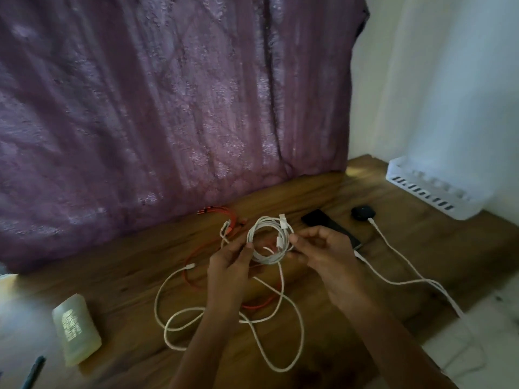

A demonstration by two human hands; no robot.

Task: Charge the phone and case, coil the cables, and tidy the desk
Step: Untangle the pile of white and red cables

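**Coiling stage, viewed from beside the bench.** The white, round-section charging-cable coil (269, 240) is held off the brown wooden bench (126, 276), between the two grips. The left grip (230, 265) has its fingers curled round the coil's near arc. The right grip (323, 252) pinches the opposite arc between thumb and fingertips. Neither is spread wide.

The cable looks light, limp and smooth. Its turns would probably spring apart if either pinch slackened, so the soundest hold is across all turns at once, clear of the stiffer plug ends. The uncoiled white tail (281, 282) drops from the coil and lies in loose loops below the grips, toward the person, crossing an orange cable (217, 211).

Just beyond the right grip lies a flat black phone (317, 219). Farther out is a rounded black case (362, 213). Each appears to have a white lead attached, and snagging these is the likely hazard. The bench edge runs close outside the right forearm. Bare wood opens to the left of the left grip, as far as a pale green bottle (75, 329).
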